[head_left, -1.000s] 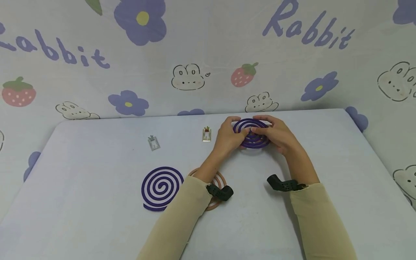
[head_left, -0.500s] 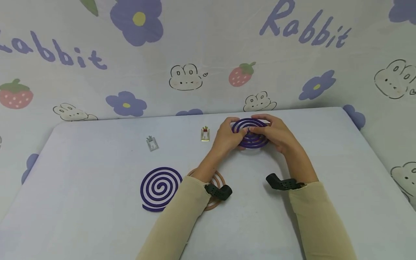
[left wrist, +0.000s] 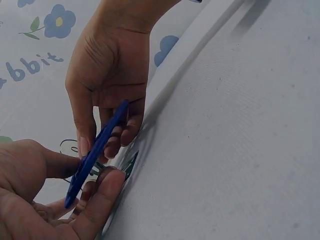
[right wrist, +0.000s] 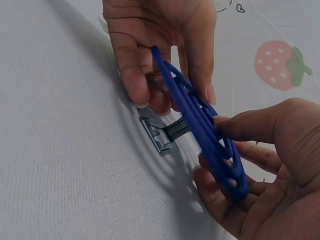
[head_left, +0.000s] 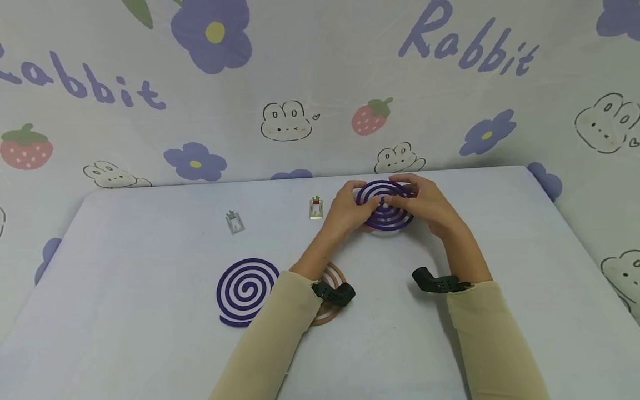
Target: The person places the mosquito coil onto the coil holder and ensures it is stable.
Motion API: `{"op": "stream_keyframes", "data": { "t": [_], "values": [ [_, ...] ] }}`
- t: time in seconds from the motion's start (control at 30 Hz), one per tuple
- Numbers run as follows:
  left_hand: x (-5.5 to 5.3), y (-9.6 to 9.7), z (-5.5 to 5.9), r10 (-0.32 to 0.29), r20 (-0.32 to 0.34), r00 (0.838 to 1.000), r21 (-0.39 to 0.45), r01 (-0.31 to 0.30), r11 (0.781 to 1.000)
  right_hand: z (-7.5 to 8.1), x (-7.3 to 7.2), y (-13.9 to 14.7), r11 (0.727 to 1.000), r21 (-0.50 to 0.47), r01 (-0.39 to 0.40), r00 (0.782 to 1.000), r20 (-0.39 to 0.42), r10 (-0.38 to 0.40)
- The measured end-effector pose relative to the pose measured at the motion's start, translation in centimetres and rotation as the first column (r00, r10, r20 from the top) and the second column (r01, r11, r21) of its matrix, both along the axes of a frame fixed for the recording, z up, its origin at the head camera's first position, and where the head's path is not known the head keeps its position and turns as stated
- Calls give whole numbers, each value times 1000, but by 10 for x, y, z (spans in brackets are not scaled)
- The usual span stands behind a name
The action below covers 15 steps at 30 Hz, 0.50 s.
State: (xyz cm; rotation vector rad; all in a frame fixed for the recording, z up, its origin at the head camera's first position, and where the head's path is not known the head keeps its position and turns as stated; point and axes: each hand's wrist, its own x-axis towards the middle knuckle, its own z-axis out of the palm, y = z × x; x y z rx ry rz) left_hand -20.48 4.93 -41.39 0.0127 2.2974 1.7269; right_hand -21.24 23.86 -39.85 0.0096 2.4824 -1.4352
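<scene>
Near the table's far edge, my left hand [head_left: 350, 211] and right hand [head_left: 432, 208] hold a purple mosquito coil [right wrist: 195, 125] between them. Both thumbs press its near face close to the centre, with other fingers behind or at the rim. In the left wrist view the coil [left wrist: 92, 157] is seen nearly edge-on, tilted above the table. A metal coil stand [right wrist: 159, 136] shows behind the coil in the right wrist view, its arm reaching towards the coil's middle. Whether the two are joined cannot be told; the fingers and coil partly hide the spot.
Another purple coil [head_left: 248, 288] lies on the white table, partly under the left sleeve. An orange-brown coil [head_left: 327, 319] beside it is largely hidden by the left forearm. Farther back lie a silver stand [head_left: 234, 222] and a gold-coloured stand [head_left: 316, 208]. A patterned cloth hangs behind.
The held coil has tilted slightly, so its face shows a little more to the head view. Both hands keep their hold in nearly the same place.
</scene>
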Motion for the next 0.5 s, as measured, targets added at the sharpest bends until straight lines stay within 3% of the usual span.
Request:
{"op": "stream_keyframes", "data": {
  "t": [0.2, 0.5],
  "values": [
    [-2, 0, 0, -5, -55, 998, -78, 1, 997, 2, 0, 0, 1000, 18, 13, 1000, -17, -13],
    [-3, 0, -1, 14, -26, 1000, -1, -14, 1000, 3, 1, -1, 1000, -4, 23, 1000, 15, -23]
  ]
}}
